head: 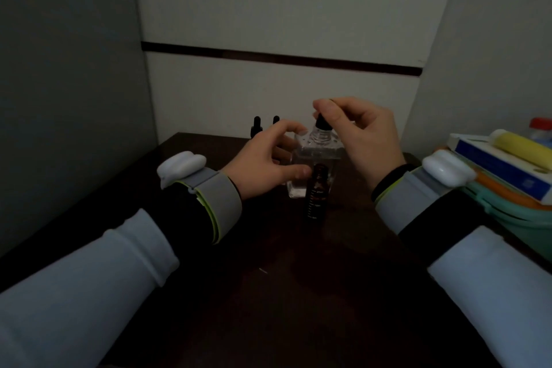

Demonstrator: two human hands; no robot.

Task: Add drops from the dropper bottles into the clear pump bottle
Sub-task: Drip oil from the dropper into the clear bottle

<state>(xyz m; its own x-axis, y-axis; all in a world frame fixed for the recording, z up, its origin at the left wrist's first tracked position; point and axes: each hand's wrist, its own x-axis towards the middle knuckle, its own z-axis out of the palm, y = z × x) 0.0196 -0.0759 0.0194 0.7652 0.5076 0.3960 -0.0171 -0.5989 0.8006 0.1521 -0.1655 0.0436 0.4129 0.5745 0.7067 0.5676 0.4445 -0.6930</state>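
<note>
A clear square bottle [321, 149] stands on the dark table [268, 278], its pump top off and its neck uncovered. My right hand [363, 134] pinches a black dropper [322, 122] and holds it upright right above that neck. My left hand [268, 158] curls round the clear bottle's left side, thumb at the front. In front of the clear bottle stands a dark amber dropper bottle [316, 194] with no cap on it. Two more dropper bottles [265, 125] with black tops stand behind my left hand, mostly hidden.
At the right edge a green bin [513, 212] carries a stack with a blue-and-white box [501, 170] and a yellow roll [519, 146]. White walls close in behind and on both sides. The scene is dim.
</note>
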